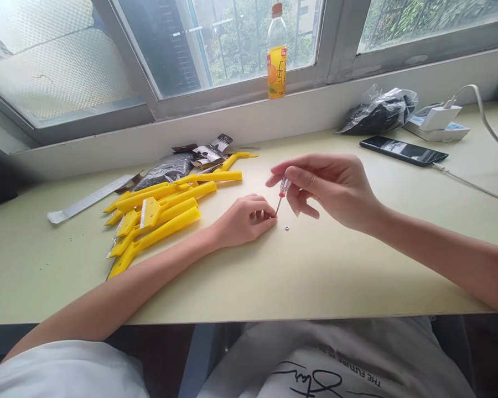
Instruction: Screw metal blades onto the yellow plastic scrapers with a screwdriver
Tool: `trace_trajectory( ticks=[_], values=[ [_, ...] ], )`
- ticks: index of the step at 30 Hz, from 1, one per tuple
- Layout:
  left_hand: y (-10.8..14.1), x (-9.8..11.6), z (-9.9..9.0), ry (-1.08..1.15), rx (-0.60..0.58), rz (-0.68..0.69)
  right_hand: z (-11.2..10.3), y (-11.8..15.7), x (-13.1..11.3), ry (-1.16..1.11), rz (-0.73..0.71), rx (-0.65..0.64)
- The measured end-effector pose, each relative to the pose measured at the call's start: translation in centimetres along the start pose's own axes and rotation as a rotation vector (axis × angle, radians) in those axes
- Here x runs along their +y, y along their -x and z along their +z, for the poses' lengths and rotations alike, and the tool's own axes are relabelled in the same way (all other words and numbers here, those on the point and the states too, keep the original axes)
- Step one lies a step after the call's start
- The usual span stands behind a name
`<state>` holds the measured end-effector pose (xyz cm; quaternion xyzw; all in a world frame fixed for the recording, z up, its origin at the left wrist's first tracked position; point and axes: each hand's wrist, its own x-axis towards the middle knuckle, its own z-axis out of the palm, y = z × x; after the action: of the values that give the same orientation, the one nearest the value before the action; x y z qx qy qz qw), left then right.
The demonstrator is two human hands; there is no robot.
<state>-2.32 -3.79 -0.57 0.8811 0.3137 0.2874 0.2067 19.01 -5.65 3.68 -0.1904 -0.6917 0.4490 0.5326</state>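
Observation:
Between the thumb and fingers of my right hand (pixel 330 188) is a small screwdriver (pixel 283 190) with a clear handle and a red collar. Its thin shaft slants down to the fingertips of my left hand (pixel 249 220), which rests on the table. The left thumb and index finger are pinched together at the screwdriver's tip; what they hold, if anything, is too small to make out. A tiny metal nut (pixel 286 228) lies on the table just right of the left fingertips.
Several yellow scrapers (pixel 166 221) are piled left of my hands, before a dark plastic bag (pixel 166 168) and a paper strip (pixel 93 198). At the back right are a phone (pixel 402 150), a charger (pixel 440 122) and another bag (pixel 379 110). A juice bottle (pixel 276 61) stands by the window.

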Motion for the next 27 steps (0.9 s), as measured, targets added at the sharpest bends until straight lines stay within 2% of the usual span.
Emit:
trace_trajectory(
  ticks=[7,22,27],
  values=[
    [-0.05,-0.01,-0.03,-0.011,-0.013,-0.017,0.53,-0.01,-0.20,0.027,0.015,0.046],
    [-0.10,0.12,-0.06,-0.017,-0.015,-0.009,0.58,0.09,0.02,0.008,0.012,-0.016],
    [-0.13,0.11,-0.02,-0.026,-0.017,-0.001,0.71,0.37,-0.06,0.100,-0.018,0.004]
  ],
)
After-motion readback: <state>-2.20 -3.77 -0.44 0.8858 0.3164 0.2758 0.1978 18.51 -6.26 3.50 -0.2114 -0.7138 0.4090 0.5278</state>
